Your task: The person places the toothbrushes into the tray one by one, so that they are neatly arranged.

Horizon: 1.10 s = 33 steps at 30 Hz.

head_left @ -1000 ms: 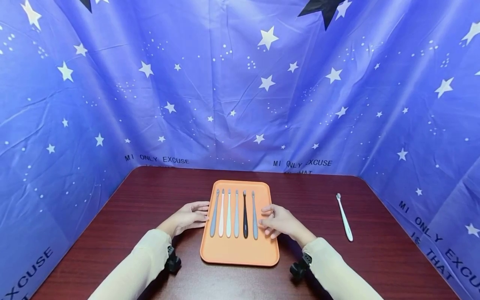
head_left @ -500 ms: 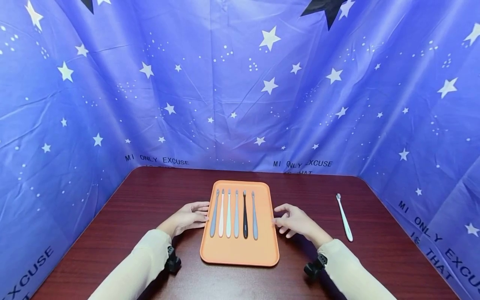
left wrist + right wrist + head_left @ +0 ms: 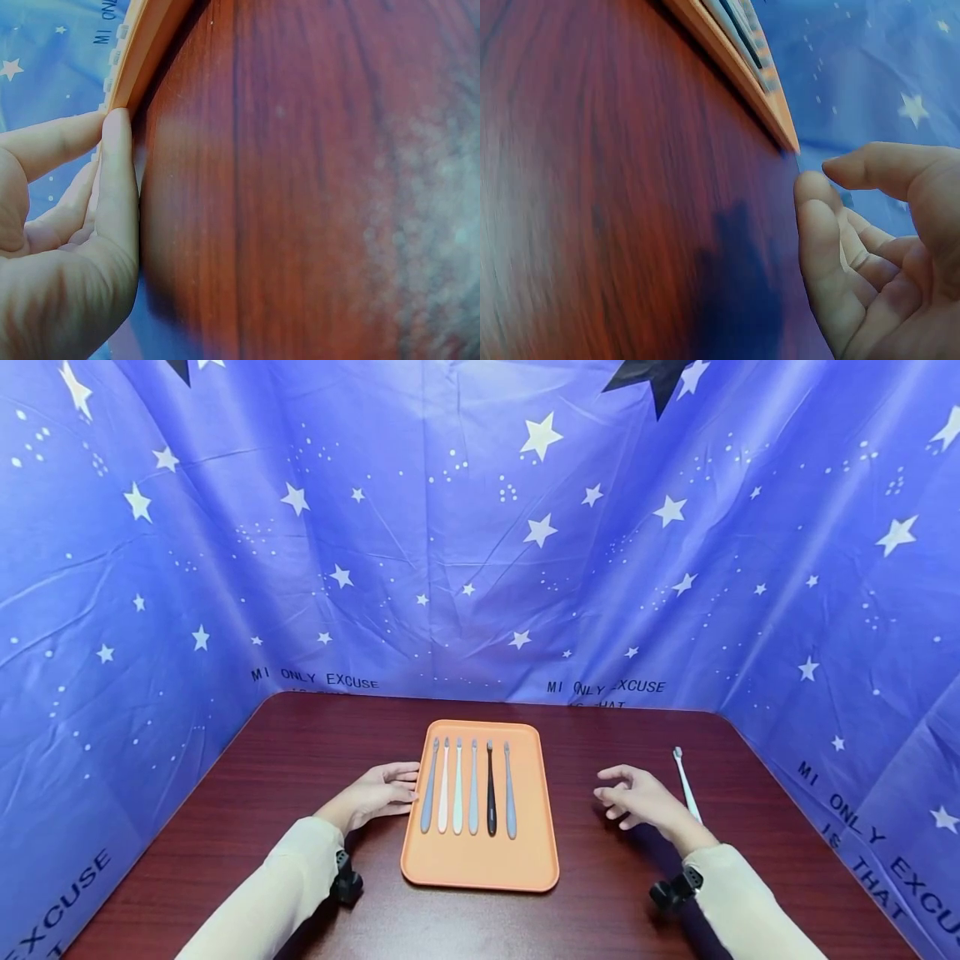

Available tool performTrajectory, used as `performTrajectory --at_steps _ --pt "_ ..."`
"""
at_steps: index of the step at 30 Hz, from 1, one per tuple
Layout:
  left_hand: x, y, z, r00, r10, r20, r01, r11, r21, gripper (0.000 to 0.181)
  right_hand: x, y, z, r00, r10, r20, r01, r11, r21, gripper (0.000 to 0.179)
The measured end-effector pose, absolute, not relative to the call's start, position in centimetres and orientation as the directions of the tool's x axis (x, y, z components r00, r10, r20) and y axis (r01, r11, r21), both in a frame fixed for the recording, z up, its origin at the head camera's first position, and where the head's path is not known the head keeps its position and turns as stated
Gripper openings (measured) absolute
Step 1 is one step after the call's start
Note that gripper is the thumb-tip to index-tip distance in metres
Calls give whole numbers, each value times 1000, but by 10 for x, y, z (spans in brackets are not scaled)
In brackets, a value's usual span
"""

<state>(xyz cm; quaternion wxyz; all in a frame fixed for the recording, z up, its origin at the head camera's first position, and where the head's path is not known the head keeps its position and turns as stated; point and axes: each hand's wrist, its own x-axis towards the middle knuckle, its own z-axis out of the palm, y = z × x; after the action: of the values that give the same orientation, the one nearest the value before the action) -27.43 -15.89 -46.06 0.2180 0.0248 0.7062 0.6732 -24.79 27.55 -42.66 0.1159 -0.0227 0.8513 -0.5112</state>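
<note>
An orange tray (image 3: 480,867) lies at mid-table in the head view. On it, several toothbrushes stand side by side in a row, heads to the far end; among them are a pink one (image 3: 444,793), a pale green one (image 3: 458,793) and a black one (image 3: 491,793). My left hand (image 3: 378,792) touches the tray's left rim with loosely extended fingers, also seen close up in the left wrist view. To the right of the tray, apart from it, my right hand (image 3: 637,802) hovers with relaxed fingers, holding nothing. A white toothbrush (image 3: 686,785) lies beyond it, its lower end hidden behind my wrist.
The dark red wooden table (image 3: 300,735) has rounded far corners. A blue star-printed cloth (image 3: 480,527) hangs around its back and sides. A black wrist camera (image 3: 675,887) is strapped at my right cuff.
My right hand has moved away from the tray's right-hand toothbrush, past the rim and rightward toward the white toothbrush. My left hand and the tray have stayed in place.
</note>
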Motion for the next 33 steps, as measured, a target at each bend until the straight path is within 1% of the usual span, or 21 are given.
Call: performTrajectory --at_steps 4,9,13,19,22,27,29,33 --pt "-275 -159 -461 -905 322 -277 -262 90 961 63 -248 297 -425 -971 -155 -181 92 455 -886 55" --pt "-276 -158 -461 -906 312 -286 -271 92 958 63 -246 327 -428 -968 -189 -164 66 442 -895 58" --pt "-276 -158 -460 -906 311 -286 -270 93 958 63 -249 354 -436 -967 -194 -166 66 438 -897 53" --pt "-277 -159 -462 -908 310 -282 -267 90 960 63 -243 377 -438 -968 -191 -161 71 409 -910 46" --pt "-277 -160 -462 -908 306 -285 -271 88 959 63 -236 382 -433 -969 -162 -186 103 417 -903 46" --pt "-277 -159 -463 -909 302 -288 -275 86 958 63 -225 383 -425 -972 -72 -224 167 461 -871 59" --pt "-277 -159 -463 -908 302 -289 -276 84 957 63 -223 385 -425 -970 -44 -241 194 461 -866 59" --pt "-277 -158 -462 -906 312 -287 -273 87 958 63 -219 393 -427 -966 -36 -254 211 457 -864 57"
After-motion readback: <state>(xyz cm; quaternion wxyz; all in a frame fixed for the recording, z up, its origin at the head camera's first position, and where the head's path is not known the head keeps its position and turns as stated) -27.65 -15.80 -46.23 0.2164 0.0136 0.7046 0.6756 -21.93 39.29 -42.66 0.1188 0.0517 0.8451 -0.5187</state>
